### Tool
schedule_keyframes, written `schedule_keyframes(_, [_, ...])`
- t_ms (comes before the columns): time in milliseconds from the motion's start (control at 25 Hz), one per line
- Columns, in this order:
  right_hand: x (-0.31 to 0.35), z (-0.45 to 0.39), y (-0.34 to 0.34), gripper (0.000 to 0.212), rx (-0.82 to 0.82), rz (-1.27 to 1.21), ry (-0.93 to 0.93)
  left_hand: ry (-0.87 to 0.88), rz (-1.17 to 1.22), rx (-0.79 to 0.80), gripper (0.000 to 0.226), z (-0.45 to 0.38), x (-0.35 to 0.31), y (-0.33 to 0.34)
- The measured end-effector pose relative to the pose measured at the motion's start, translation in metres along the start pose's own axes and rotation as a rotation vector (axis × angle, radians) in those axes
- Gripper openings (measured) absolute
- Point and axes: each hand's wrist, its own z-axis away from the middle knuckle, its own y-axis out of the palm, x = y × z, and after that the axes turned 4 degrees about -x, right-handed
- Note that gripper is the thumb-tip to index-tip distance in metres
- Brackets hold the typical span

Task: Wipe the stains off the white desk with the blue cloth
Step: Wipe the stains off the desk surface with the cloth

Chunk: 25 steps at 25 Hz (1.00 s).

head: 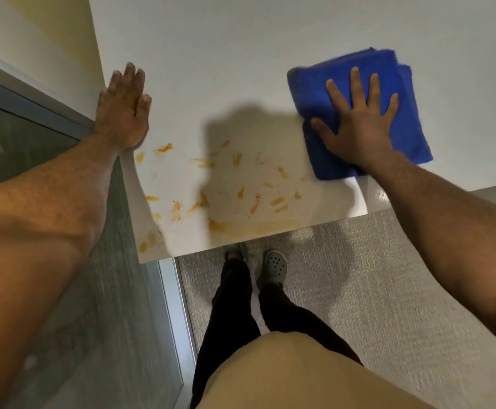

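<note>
The white desk (240, 54) fills the upper part of the head view. Several orange-yellow stains (220, 187) are smeared across its near left corner, up to the front edge. A folded blue cloth (314, 84) lies flat on the desk to the right of the stains. My right hand (358, 122) presses down on the cloth with fingers spread. My left hand (122, 107) rests flat on the desk's left edge, fingers together and empty, just beyond the stains.
A yellowish wall (49, 39) and a glass partition with a metal frame (34, 113) run along the desk's left side. Grey carpet (373, 276) lies below the front edge, where my legs and grey clogs (274, 264) stand.
</note>
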Motion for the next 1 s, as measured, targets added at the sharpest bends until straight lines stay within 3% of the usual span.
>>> schedule_keyframes(280, [0.028, -0.047, 0.006, 0.066, -0.083, 0.017, 0.063, 0.023, 0.022, -0.114, 0.055, 0.003, 0.001, 0.011])
schedule_keyframes(440, [0.047, -0.004, 0.006, 0.059, -0.048, -0.008, -0.157, 0.020, 0.061, -0.135, 0.053, 0.004, 0.001, 0.010])
schedule_keyframes(560, [-0.004, 0.053, 0.006, 0.057, -0.037, -0.016, -0.327, 0.006, 0.110, -0.152, 0.053, 0.007, 0.001, 0.012])
schedule_keyframes(680, [-0.058, 0.046, -0.007, 0.057, -0.109, -0.081, -0.005, 0.007, 0.110, -0.185, 0.053, 0.011, -0.002, 0.014])
schedule_keyframes(800, [-0.036, 0.006, -0.005, 0.059, -0.136, -0.032, 0.243, 0.022, 0.098, -0.191, 0.055, 0.010, -0.002, 0.012])
schedule_keyframes(1000, [0.048, 0.020, 0.007, 0.060, -0.125, -0.071, 0.057, -0.043, 0.042, -0.169, 0.058, 0.004, -0.002, 0.015])
